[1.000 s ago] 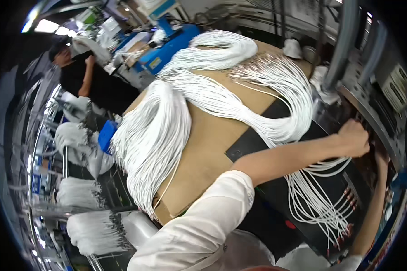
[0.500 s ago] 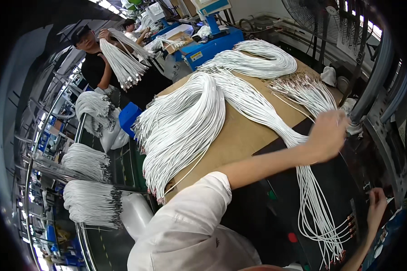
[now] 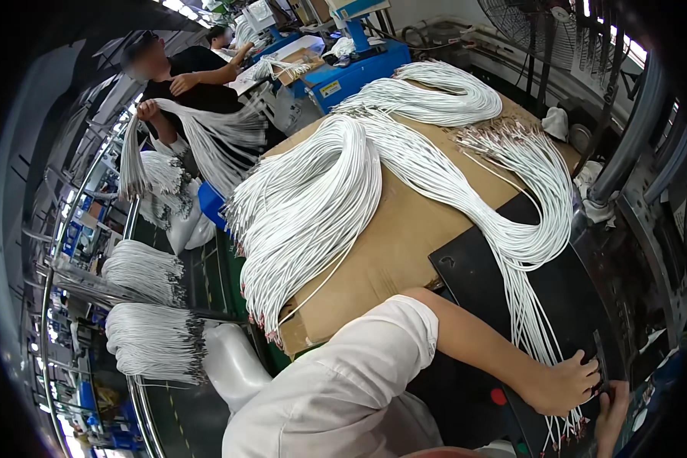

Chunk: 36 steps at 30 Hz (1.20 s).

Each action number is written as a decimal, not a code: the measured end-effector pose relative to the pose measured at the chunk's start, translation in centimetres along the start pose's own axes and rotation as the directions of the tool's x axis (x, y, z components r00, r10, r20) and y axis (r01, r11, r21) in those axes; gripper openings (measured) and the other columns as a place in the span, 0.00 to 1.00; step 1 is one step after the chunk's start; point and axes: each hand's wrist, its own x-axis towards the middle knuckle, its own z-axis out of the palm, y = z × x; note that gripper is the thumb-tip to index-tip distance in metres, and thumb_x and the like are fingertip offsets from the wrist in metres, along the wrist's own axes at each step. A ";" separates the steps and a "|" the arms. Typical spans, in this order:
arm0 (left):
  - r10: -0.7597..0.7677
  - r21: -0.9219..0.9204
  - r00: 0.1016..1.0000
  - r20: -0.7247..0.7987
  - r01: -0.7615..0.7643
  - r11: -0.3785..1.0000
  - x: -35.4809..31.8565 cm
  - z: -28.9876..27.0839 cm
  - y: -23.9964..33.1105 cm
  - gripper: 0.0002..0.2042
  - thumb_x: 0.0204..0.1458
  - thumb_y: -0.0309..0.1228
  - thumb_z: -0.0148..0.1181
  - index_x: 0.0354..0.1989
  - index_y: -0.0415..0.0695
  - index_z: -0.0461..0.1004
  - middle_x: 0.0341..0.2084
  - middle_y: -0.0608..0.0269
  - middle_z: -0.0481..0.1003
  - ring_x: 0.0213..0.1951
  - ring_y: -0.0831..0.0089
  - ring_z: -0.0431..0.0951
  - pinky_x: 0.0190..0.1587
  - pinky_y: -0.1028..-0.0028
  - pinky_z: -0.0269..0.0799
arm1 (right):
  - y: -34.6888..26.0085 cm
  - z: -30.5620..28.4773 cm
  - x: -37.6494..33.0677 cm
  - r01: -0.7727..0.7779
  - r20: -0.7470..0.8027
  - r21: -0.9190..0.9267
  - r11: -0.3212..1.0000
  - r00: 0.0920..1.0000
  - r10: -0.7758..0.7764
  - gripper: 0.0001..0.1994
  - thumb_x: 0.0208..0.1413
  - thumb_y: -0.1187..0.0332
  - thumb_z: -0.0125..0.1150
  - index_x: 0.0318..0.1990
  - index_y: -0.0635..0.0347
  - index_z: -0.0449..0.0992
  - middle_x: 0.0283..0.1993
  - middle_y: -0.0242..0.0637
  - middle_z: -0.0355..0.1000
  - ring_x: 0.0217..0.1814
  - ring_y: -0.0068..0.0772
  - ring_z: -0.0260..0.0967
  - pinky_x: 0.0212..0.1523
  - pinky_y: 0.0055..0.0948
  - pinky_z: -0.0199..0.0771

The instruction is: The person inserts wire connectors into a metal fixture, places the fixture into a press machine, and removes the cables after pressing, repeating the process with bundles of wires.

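Long white cables [image 3: 504, 233] lie in a thick bundle across the table's right side, several strands running down toward me. My left hand [image 3: 563, 386] reaches over the lower end of these strands, its fingers bent around cables beside a narrow dark bar [image 3: 601, 359]. It covers the ends where it grips. Close by on the right, my right hand [image 3: 612, 412] is closed, its fingertips near those of my left; anything between them is hidden. Coppery cable tips [image 3: 565, 439] show below my left hand.
More white cable bundles [image 3: 313, 206] cover the cardboard [image 3: 397, 237] on the table. A black board [image 3: 466, 267] lies under the near strands. On the left, cable bundles [image 3: 156, 343] hang over a metal rail. A person in black [image 3: 198, 84] handles cables beyond. A fan [image 3: 527, 23] stands far right.
My left hand has come down from the upper bend of the cable bundle to the strands' lower ends. My right hand has moved down and left. The person in black has lowered a cable bundle.
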 end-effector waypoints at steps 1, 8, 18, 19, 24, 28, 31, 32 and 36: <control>-0.060 -0.008 0.997 0.051 0.060 0.998 0.1 -0.2 0.2 0.26 0.48 0.49 0.64 0.45 0.37 0.80 0.48 0.45 0.73 0.57 0.48 0.65 0.49 0.49 0.61 | -0.4 1.1 -0.2 0.009 -0.099 0.031 0.999 0.995 -0.006 0.08 0.64 0.73 0.52 0.48 0.65 0.70 0.46 0.47 0.69 0.45 0.45 0.67 0.48 0.39 0.67; -0.084 -0.002 0.989 0.120 0.085 0.996 -0.7 -2.0 1.0 0.23 0.52 0.47 0.63 0.44 0.36 0.80 0.49 0.49 0.73 0.59 0.48 0.66 0.44 0.54 0.64 | -2.7 0.2 -0.8 -0.163 -0.008 0.061 0.985 0.987 0.163 0.12 0.63 0.71 0.54 0.52 0.66 0.70 0.50 0.47 0.70 0.50 0.47 0.67 0.53 0.37 0.67; -0.183 0.061 0.958 0.223 0.174 0.983 0.5 -4.2 2.5 0.13 0.49 0.34 0.59 0.38 0.37 0.79 0.38 0.52 0.74 0.45 0.56 0.70 0.41 0.56 0.66 | -0.1 1.4 1.7 -0.097 -0.059 0.706 0.702 0.979 0.195 0.15 0.69 0.67 0.52 0.57 0.66 0.72 0.47 0.32 0.72 0.46 0.23 0.67 0.49 0.25 0.68; -0.181 0.075 0.950 0.253 0.167 0.983 0.1 -4.8 1.5 0.12 0.48 0.33 0.59 0.36 0.38 0.79 0.35 0.54 0.73 0.42 0.58 0.71 0.39 0.57 0.66 | 0.1 0.9 4.0 -0.164 0.048 0.757 0.632 0.979 0.197 0.14 0.69 0.67 0.53 0.56 0.66 0.73 0.41 0.31 0.73 0.43 0.21 0.67 0.46 0.23 0.68; -0.071 -0.080 0.995 0.070 0.076 0.994 6.0 -4.3 -6.3 0.07 0.51 0.29 0.57 0.24 0.40 0.76 0.26 0.56 0.77 0.34 0.59 0.77 0.39 0.60 0.71 | 3.8 0.1 12.0 0.125 -0.482 0.564 0.816 0.852 0.203 0.16 0.67 0.69 0.53 0.59 0.67 0.72 0.48 0.38 0.75 0.47 0.25 0.70 0.51 0.27 0.71; 0.033 -0.094 0.997 -0.074 -0.040 0.995 10.0 -1.7 -12.8 0.09 0.53 0.28 0.58 0.23 0.38 0.76 0.22 0.52 0.77 0.29 0.53 0.78 0.38 0.57 0.74 | 5.8 -1.7 15.8 -0.149 -0.446 0.527 0.837 0.790 0.422 0.18 0.64 0.67 0.58 0.60 0.61 0.72 0.56 0.38 0.74 0.56 0.29 0.69 0.58 0.33 0.70; -0.026 -0.061 0.999 -0.026 0.024 0.998 10.5 -0.8 -15.1 0.10 0.54 0.31 0.58 0.25 0.38 0.77 0.21 0.50 0.77 0.26 0.50 0.79 0.36 0.55 0.77 | 11.1 -1.0 17.7 -0.145 -0.428 0.380 0.914 0.848 0.313 0.17 0.63 0.66 0.59 0.58 0.58 0.73 0.57 0.38 0.74 0.57 0.32 0.69 0.58 0.34 0.71; -0.076 -0.018 0.997 0.034 0.076 0.997 10.4 -0.8 -15.3 0.10 0.54 0.32 0.58 0.25 0.38 0.77 0.21 0.50 0.77 0.26 0.50 0.79 0.36 0.56 0.77 | 12.6 -0.1 18.0 -0.103 -0.569 0.132 0.986 0.807 0.160 0.17 0.63 0.65 0.59 0.58 0.58 0.74 0.56 0.39 0.75 0.55 0.32 0.70 0.57 0.34 0.72; -0.194 0.097 0.967 0.165 0.180 0.979 10.1 -2.1 -16.8 0.12 0.55 0.36 0.58 0.26 0.39 0.77 0.22 0.49 0.78 0.26 0.49 0.80 0.37 0.56 0.78 | 13.0 1.4 19.3 0.030 -0.709 -0.107 0.994 0.698 -0.097 0.16 0.62 0.61 0.59 0.54 0.56 0.76 0.51 0.39 0.76 0.50 0.34 0.74 0.50 0.33 0.76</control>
